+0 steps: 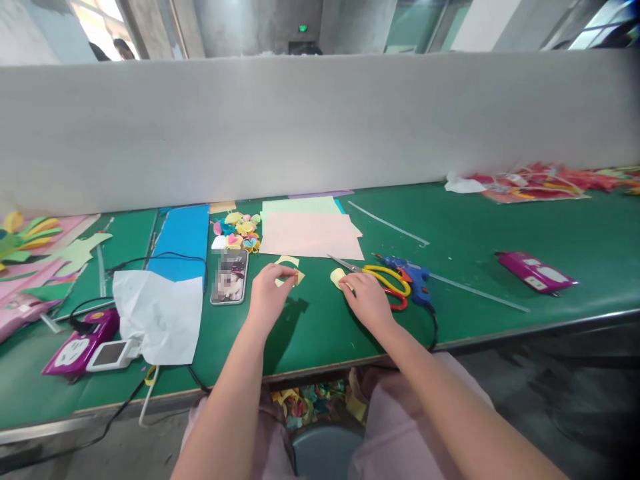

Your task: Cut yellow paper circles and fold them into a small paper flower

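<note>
My left hand pinches a small yellow paper piece between thumb and fingertips, above the green tabletop. Just behind it lies a curved pale yellow paper scrap, partly covered by the hand. A rounded pale yellow paper piece is at the fingertips of my right hand, which has closed on its edge. Beside that hand lie scissors with yellow and red handles, their blades pointing toward pale paper sheets. A blue glue gun rests just right of the scissors.
A phone and a heap of small coloured paper shapes lie to the left. Farther left are a white crumpled sheet, a purple packet and cables. Another purple packet is at right. A white partition borders the back.
</note>
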Tool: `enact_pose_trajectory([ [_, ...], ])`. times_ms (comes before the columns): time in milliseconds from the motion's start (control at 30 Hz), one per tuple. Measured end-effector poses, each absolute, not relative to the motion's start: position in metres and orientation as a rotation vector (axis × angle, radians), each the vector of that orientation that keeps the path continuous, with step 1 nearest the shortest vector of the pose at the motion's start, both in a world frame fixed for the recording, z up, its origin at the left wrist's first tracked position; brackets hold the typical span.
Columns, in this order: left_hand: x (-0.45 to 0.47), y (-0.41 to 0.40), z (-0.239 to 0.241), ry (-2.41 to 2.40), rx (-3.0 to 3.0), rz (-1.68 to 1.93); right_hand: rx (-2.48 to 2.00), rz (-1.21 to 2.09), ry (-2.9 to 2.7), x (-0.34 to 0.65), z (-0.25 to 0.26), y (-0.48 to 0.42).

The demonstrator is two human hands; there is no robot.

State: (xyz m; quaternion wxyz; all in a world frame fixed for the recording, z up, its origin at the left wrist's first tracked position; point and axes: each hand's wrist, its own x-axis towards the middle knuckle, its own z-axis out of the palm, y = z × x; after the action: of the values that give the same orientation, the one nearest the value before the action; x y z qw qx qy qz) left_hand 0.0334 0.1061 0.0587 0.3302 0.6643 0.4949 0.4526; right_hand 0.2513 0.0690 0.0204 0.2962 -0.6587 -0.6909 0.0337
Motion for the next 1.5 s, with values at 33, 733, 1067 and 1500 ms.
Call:
enact_pose_trajectory([
  [33, 0.034, 0.106, 0.058, 1.301, 1.715, 1.198, -1.74, 0.136, -1.812, 0.251, 0.02, 0.07],
  [733, 0.058, 0.081, 0.064, 1.366, 1.034, 1.873, -1.032, 1.538, -0.849, 0.17, 0.065, 0.047],
  [1067, 0.052, 0.089, 0.071, 1.383, 0.903, 1.983, -1.02, 1.298, -1.131, 0.15, 0.062, 0.038],
  [1500, 0.055, 0.083, 0.082, 1.23, 0.822, 1.959, -1.065, 0.892, -1.134, 0.167, 0.08, 0.051],
])
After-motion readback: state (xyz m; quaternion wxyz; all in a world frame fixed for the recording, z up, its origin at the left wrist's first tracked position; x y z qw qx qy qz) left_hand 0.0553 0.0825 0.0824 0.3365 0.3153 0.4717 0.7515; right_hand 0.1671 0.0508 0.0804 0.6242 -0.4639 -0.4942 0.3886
